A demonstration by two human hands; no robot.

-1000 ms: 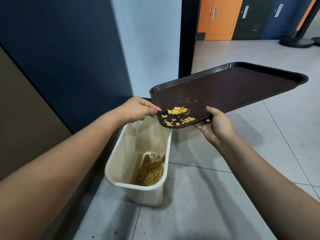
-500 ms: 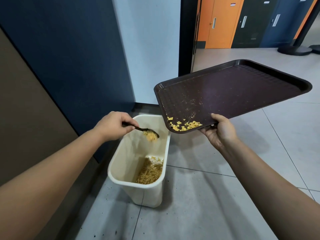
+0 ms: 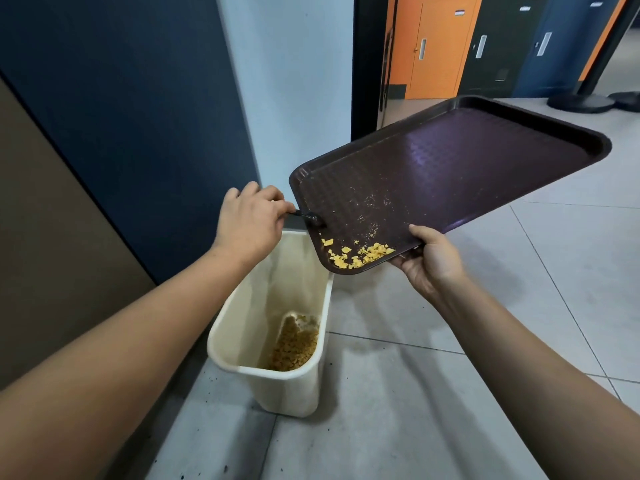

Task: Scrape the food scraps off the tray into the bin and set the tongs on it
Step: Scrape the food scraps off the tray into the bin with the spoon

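Since half a second ago, our left hand (image 3: 250, 221) has risen from over the bin (image 3: 273, 370) back up to the tray (image 3: 450, 174), and the yellow crumb that sat on the black utensil is gone from it. From the head camera we see that hand closed around the tongs (image 3: 309, 216); only a short black tip shows past the fingers, touching the tray's left rim just above the remaining scraps. Our right hand (image 3: 431, 261) grips the tray's near edge, thumb on top, fingers underneath. We hold the dark brown tray tilted, its low corner hanging over the bin's far right rim. Yellow food scraps (image 3: 360, 254) lie bunched in that low corner, with finer specks scattered higher on the textured surface. Below, the cream bin stands on the floor, brownish-yellow scraps (image 3: 294, 348) heaped at its bottom. Nothing lies between the corner and the bin mouth. A dark blue wall panel (image 3: 138, 116) runs beside the bin on the left, a pale wall behind. Grey floor tiles (image 3: 415, 410) carry dark specks near the bin. Orange, black and blue doors (image 3: 440, 46) stand in the background.
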